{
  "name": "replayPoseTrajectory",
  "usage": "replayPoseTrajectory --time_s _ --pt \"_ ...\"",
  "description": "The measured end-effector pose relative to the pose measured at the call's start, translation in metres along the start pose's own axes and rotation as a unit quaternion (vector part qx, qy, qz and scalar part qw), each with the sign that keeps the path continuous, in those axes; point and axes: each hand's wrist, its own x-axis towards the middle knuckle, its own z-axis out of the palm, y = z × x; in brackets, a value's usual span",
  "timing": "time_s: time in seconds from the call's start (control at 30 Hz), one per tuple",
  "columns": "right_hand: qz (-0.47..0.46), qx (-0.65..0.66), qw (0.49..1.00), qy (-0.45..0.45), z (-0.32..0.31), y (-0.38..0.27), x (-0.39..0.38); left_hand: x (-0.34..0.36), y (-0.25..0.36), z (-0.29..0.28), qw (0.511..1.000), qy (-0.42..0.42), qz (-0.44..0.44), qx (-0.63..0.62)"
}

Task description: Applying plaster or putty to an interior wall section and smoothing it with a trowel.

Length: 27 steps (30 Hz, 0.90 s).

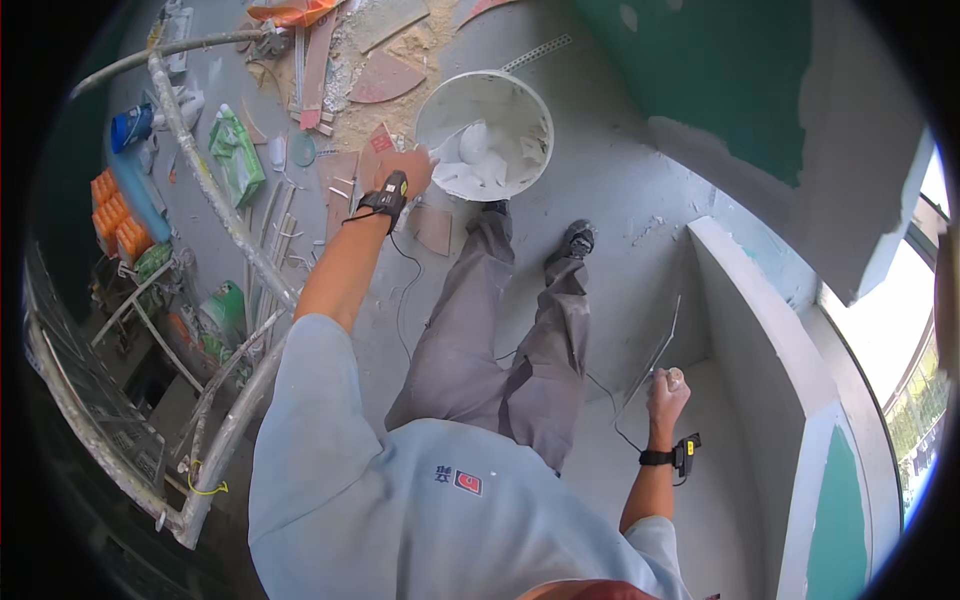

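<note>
My left hand (405,172) is closed at the left rim of a white bucket (541,105). From it a thin pale handle seems to run to a rounded white scoop (473,143) inside the bucket. White paste (480,178) clings to the bucket's inner wall and bottom. Lower right, my right hand (668,397) grips a plastering trowel (652,358) by its handle. The trowel's blade is seen nearly edge-on, angled upward, apart from the bucket.
A paint-spattered metal frame (215,190) stands at my left. Board offcuts (386,78), plastic bags (236,155) and a blue tub (131,128) lie beyond it. A low white wall (750,300) runs along my right; a green board panel (720,80) hangs above at upper right.
</note>
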Motion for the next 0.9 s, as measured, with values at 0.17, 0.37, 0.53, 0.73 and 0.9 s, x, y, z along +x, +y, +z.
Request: replayPoseTrajectory --time_s 0.17,0.37,0.53,0.73,0.9 --pt "0.079 -0.026 0.996 -0.011 0.006 0.043 0.011 0.094 0.022 0.069 0.979 0.1 0.136 0.11" --pt "0.184 0.01 0.983 0.008 0.021 0.055 0.019 0.149 0.078 0.093 0.905 -0.056 0.36 0.221" --pt "0.163 0.021 0.986 0.014 0.024 0.047 0.027 0.148 0.077 0.075 0.898 -0.093 0.384 0.194" --pt "0.131 0.048 0.99 0.018 0.021 0.047 0.033 0.157 0.058 0.032 0.885 -0.123 0.421 0.155" --pt "0.15 0.056 0.987 0.011 0.024 0.022 0.038 0.133 0.022 0.002 0.909 -0.1 0.393 0.1"
